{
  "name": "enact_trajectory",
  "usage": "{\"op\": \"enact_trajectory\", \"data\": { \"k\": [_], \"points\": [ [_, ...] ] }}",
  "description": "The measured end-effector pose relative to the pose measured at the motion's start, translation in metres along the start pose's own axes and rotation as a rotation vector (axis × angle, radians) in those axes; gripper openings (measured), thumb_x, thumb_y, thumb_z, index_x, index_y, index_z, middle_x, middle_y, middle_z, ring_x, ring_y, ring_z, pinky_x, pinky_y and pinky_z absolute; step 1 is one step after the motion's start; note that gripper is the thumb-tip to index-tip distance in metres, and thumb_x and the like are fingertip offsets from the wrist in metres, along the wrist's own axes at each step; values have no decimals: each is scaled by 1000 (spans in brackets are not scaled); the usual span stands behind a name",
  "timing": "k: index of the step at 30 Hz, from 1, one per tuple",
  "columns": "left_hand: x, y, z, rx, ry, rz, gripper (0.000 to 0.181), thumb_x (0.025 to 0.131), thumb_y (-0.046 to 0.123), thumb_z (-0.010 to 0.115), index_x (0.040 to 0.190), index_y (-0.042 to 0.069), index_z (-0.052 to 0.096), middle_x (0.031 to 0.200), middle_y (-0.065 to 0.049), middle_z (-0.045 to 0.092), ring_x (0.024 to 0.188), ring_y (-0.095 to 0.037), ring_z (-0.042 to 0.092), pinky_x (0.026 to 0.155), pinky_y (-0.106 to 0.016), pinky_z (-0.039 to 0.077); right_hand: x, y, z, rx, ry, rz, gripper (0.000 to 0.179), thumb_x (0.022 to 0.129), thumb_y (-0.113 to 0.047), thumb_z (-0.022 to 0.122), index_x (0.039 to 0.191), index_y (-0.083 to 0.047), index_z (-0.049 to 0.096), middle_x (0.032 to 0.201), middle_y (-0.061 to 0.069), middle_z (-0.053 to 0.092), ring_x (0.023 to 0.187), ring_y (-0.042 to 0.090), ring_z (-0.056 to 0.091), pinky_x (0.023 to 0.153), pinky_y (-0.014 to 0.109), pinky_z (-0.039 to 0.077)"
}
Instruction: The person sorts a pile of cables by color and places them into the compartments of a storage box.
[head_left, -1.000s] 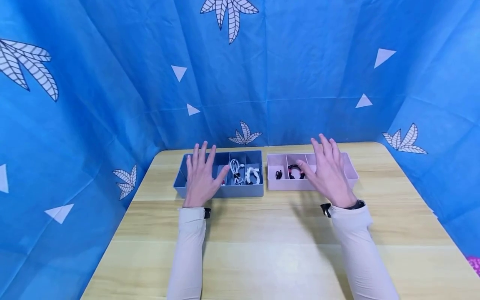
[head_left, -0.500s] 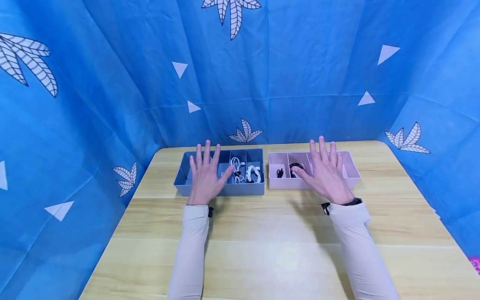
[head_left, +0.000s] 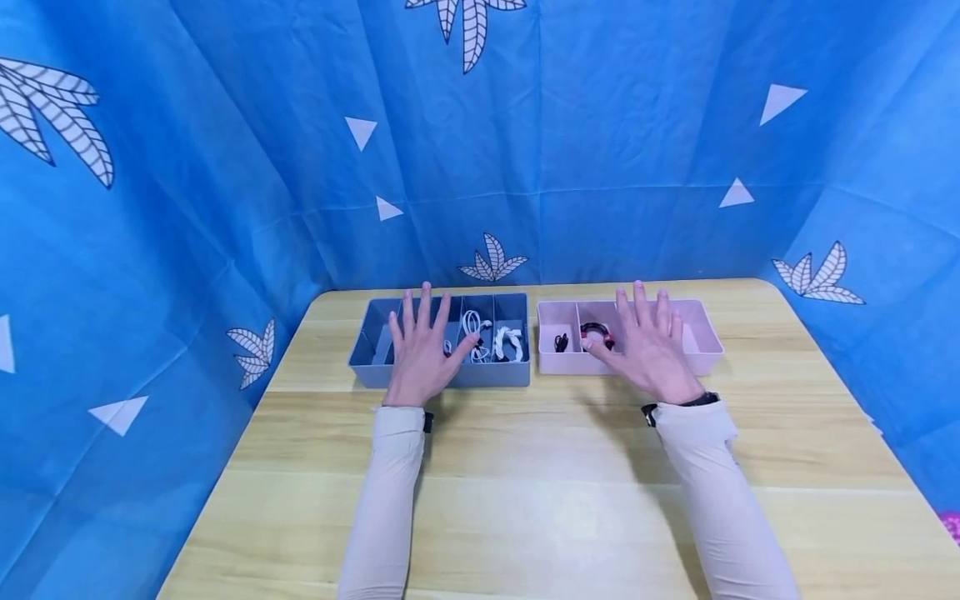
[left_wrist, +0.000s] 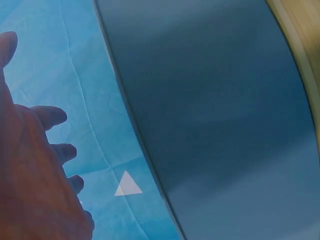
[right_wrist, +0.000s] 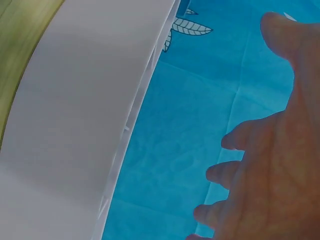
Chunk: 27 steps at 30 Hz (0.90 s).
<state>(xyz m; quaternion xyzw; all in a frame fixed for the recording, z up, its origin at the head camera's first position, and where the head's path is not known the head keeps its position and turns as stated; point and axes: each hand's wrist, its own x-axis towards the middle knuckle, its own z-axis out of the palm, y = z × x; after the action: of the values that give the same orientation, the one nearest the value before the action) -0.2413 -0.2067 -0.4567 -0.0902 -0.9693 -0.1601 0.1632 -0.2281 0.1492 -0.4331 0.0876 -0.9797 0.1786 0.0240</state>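
Note:
Fingers spread, my left hand [head_left: 422, 354] hovers over a blue-grey divided box [head_left: 487, 375], holding nothing. That box carries a bundled white cable [head_left: 471, 325] and a coiled white cord [head_left: 507, 342] in its right compartments; the hand covers part of its middle. My right hand [head_left: 651, 354] is likewise spread above a pink divided box [head_left: 555, 364]. Inside the pink box lie a small black cable [head_left: 561, 342] and a black and red coiled cable [head_left: 596, 330]. In both wrist views the box's outer wall shows beside the hand, above the rim, with the fingers apart from it.
The two boxes stand side by side near the back edge of a light wooden table [head_left: 525, 500], a narrow gap between them. A blue curtain [head_left: 637, 125] with white leaves and triangles hangs behind and at both sides.
My left hand has drifted slightly to the right over the blue-grey box. The right hand has come down a little over the pink box. The boxes stay in place.

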Motion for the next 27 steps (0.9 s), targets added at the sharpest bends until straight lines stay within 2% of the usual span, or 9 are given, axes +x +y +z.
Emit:
{"op": "enact_trajectory", "data": {
  "k": [5, 8, 15, 18, 22, 25, 27],
  "points": [
    [-1, 1, -1, 13, 3, -4, 88, 90, 78, 34, 159, 29, 11, 167, 3, -14, 155, -35, -11, 119, -68, -5, 0, 0, 1, 6, 4, 4, 98, 92, -70, 43, 160, -14, -2, 165, 12, -20, 148, 48, -23, 114, 76, -2],
    [7, 10, 5, 0, -12, 30, 88, 89, 78, 34, 159, 30, 11, 168, 1, -12, 155, -35, -12, 119, -68, -4, -10, 8, -3, -2, 13, 49, 100, 91, -72, 43, 160, -13, -1, 165, 14, -17, 148, 49, -21, 114, 75, -3],
    [21, 34, 19, -36, -57, 119, 88, 90, 78, 34, 159, 30, 9, 166, 4, -17, 155, -33, -16, 119, -68, -4, -36, 26, -11, -29, 20, 150, 101, 91, -72, 43, 160, -13, -1, 165, 17, -13, 148, 50, -21, 115, 74, -5],
    [26, 46, 26, -48, -56, 156, 89, 89, 78, 36, 159, 28, 13, 167, 3, -14, 155, -36, -11, 119, -69, -2, -48, 34, -17, -39, 17, 193, 101, 91, -73, 41, 160, -13, -2, 165, 17, -14, 147, 50, -21, 115, 74, -5],
    [37, 58, 34, -66, -70, 199, 89, 89, 77, 37, 159, 27, 14, 168, -2, -9, 155, -35, -12, 119, -70, -1, -60, 42, -24, -48, 30, 245, 102, 91, -75, 39, 159, -13, -3, 165, 17, -15, 147, 50, -21, 114, 74, -7],
    [41, 62, 28, -105, -54, 255, 87, 90, 77, 36, 159, 29, 11, 168, -3, -8, 154, -30, -18, 119, -69, -5, -64, 41, -22, -38, 52, 272, 99, 92, -72, 42, 160, -14, -3, 165, 17, -14, 147, 50, -21, 114, 74, -9],
    [45, 84, 23, -204, 8, 398, 83, 93, 73, 35, 159, 27, 14, 169, -3, -4, 155, -29, -14, 120, -66, -8, -86, 44, -20, -21, 82, 364, 98, 93, -69, 43, 160, -14, -2, 165, 16, -16, 147, 49, -22, 114, 73, -11]
  ]
}}
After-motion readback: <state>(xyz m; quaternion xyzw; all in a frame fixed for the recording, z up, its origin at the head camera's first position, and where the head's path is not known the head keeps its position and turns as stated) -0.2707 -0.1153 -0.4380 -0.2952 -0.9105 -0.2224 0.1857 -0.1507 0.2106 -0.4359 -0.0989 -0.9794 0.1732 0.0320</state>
